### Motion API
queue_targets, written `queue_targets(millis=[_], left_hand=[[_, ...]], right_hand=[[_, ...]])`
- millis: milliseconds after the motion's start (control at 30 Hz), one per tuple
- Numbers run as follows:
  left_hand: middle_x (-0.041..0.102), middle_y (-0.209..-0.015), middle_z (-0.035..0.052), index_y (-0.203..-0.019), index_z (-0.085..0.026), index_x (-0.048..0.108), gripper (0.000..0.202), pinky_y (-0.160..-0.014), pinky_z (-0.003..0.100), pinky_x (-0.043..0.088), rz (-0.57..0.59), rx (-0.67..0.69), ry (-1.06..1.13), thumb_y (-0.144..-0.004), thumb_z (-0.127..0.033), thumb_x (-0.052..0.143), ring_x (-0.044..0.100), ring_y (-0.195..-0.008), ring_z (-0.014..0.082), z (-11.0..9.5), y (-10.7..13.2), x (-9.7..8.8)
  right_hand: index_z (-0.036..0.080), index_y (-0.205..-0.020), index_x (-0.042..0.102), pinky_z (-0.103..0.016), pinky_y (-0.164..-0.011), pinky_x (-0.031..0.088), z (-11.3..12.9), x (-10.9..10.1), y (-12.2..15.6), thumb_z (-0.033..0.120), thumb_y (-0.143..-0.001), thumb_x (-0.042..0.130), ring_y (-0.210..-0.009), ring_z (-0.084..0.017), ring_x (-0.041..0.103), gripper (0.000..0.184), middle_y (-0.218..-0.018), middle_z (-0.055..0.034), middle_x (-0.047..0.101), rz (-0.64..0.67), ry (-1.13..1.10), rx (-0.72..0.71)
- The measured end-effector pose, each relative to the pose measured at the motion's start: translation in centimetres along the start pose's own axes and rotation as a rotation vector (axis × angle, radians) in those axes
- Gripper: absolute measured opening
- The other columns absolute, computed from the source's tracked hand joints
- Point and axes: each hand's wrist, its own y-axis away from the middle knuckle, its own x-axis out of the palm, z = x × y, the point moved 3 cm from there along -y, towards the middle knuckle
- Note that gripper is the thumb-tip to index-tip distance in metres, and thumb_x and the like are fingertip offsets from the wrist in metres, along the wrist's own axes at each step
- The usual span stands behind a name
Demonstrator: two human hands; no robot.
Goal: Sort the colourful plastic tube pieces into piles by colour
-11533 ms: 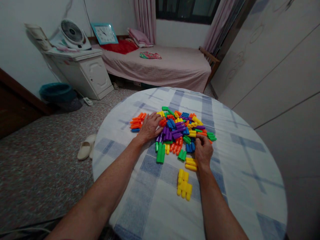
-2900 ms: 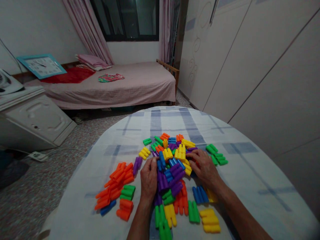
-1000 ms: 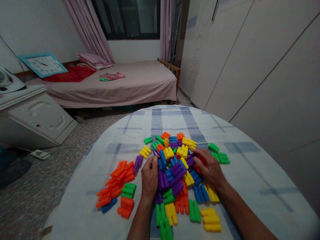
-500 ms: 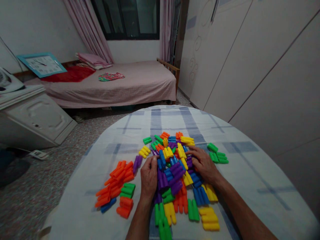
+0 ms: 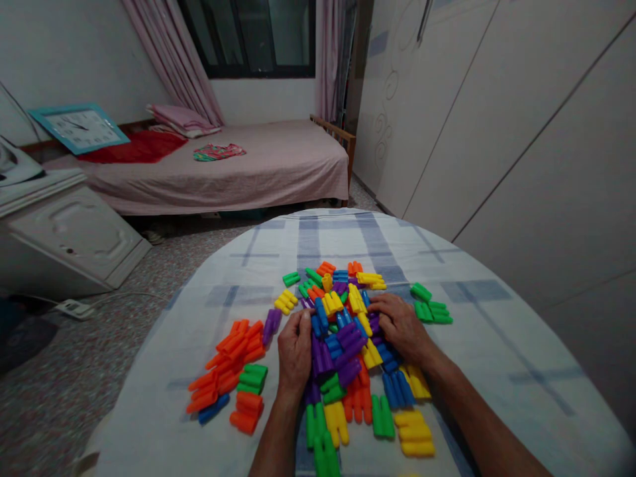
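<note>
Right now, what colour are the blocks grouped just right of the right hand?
Green. The blocks show best in the head view.

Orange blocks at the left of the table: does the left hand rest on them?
No, the left hand rests on the mixed pile's edge, apart from the orange blocks.

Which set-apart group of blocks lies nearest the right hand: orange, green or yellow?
The green group, just right of the right hand; the orange group and yellow stack lie farther off.
</note>
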Motion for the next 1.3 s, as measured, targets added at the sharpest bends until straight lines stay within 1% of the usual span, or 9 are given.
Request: queue_targets(millis=[133, 267, 500, 800, 900, 1000, 1067, 1200, 1300], left_hand=[[0.067, -0.092, 0.005, -0.096, -0.016, 0.065, 0.036, -0.081, 0.028, 0.044, 0.007, 0.005, -0.014, -0.089, -0.042, 0.042, 0.059, -0.092, 0.0197, 0.2, 0.0, 0.0], [0.067, -0.092, 0.005, -0.096, -0.016, 0.065, 0.035, -0.082, 0.028, 0.044, 0.005, 0.012, -0.007, -0.089, -0.041, 0.042, 0.058, -0.093, 0.0196, 0.4, -0.1, 0.1], [0.067, -0.093, 0.0055, -0.096, -0.016, 0.065, 0.037, -0.082, 0.029, 0.044, 0.006, 0.003, 0.006, -0.089, -0.043, 0.042, 0.059, -0.094, 0.0202, 0.4, -0.1, 0.1], [0.067, -0.089, 0.0052, -0.095, -0.016, 0.067, 0.04, -0.078, 0.028, 0.045, -0.01, 0.007, -0.003, -0.087, -0.047, 0.043, 0.059, -0.087, 0.0197, 0.2, 0.0, 0.0], [0.067, -0.09, 0.0052, -0.094, -0.016, 0.067, 0.039, -0.079, 0.028, 0.045, -0.002, 0.004, -0.005, -0.088, -0.046, 0.043, 0.059, -0.088, 0.0197, 0.0, 0.0, 0.0], [0.068, -0.092, 0.0056, -0.094, -0.016, 0.066, 0.037, -0.08, 0.028, 0.045, 0.002, 0.003, -0.007, -0.088, -0.044, 0.043, 0.06, -0.09, 0.0195, -0.2, 0.0, 0.0], [0.068, -0.094, 0.006, -0.094, -0.016, 0.066, 0.037, -0.082, 0.029, 0.045, -0.006, 0.003, -0.003, -0.087, -0.044, 0.044, 0.06, -0.091, 0.0197, -0.2, 0.0, 0.0], [0.068, -0.095, 0.0065, -0.094, -0.015, 0.067, 0.037, -0.084, 0.03, 0.045, -0.011, 0.009, 0.006, -0.087, -0.044, 0.044, 0.06, -0.091, 0.0198, 0.0, 0.0, 0.1], [0.068, -0.097, 0.0063, -0.096, -0.016, 0.067, 0.038, -0.085, 0.029, 0.045, -0.003, 0.016, 0.008, -0.087, -0.045, 0.044, 0.06, -0.091, 0.0194, 0.2, -0.1, 0.1]], right_hand=[[0.021, -0.1, 0.065, -0.047, -0.099, 0.039, 0.3, 0.3, -0.1, 0.006, -0.07, 0.04, -0.119, -0.023, 0.049, 0.042, -0.126, -0.0074, 0.057, -0.013, 0.033, -0.027], [0.02, -0.126, 0.051, -0.046, -0.1, 0.038, 0.3, 0.3, -0.6, 0.006, -0.07, 0.037, -0.121, -0.022, 0.048, 0.06, -0.132, -0.0084, 0.053, 0.107, -0.041, -0.001], [0.02, -0.102, 0.061, -0.041, -0.088, 0.044, 0.6, -0.9, -0.5, 0.025, -0.078, 0.049, -0.099, -0.022, 0.057, 0.027, -0.106, -0.0073, 0.063, 0.152, -0.104, 0.035], [0.022, -0.099, 0.063, -0.036, -0.08, 0.045, 1.9, -1.9, -0.1, 0.024, -0.078, 0.053, -0.089, -0.02, 0.058, 0.024, -0.094, -0.0045, 0.065, 0.267, -0.079, -0.043], [0.022, -0.103, 0.062, -0.04, -0.089, 0.043, 2.5, -2.0, 0.1, 0.018, -0.074, 0.051, -0.1, -0.022, 0.057, 0.031, -0.104, -0.0062, 0.064, 0.222, -0.094, -0.094], [0.023, -0.122, 0.054, -0.044, -0.1, 0.036, 3.4, -1.9, 0.4, 0.013, -0.071, 0.05, -0.119, -0.024, 0.046, 0.052, -0.125, -0.0075, 0.055, 0.182, -0.09, -0.159], [0.026, -0.129, 0.048, -0.044, -0.101, 0.036, 3.9, -1.6, 0.6, 0.014, -0.072, 0.051, -0.122, -0.024, 0.044, 0.059, -0.13, -0.0072, 0.051, 0.184, -0.066, -0.177], [0.027, -0.131, 0.048, -0.046, -0.097, 0.038, 4.5, -1.0, 0.7, 0.02, -0.073, 0.056, -0.119, -0.026, 0.046, 0.06, -0.129, -0.0089, 0.051, 0.161, 0.001, -0.205], [0.027, -0.126, 0.053, -0.049, -0.099, 0.035, 5.0, -0.5, 0.8, 0.018, -0.07, 0.057, -0.121, -0.028, 0.045, 0.058, -0.13, -0.0089, 0.051, 0.117, 0.053, -0.249]])
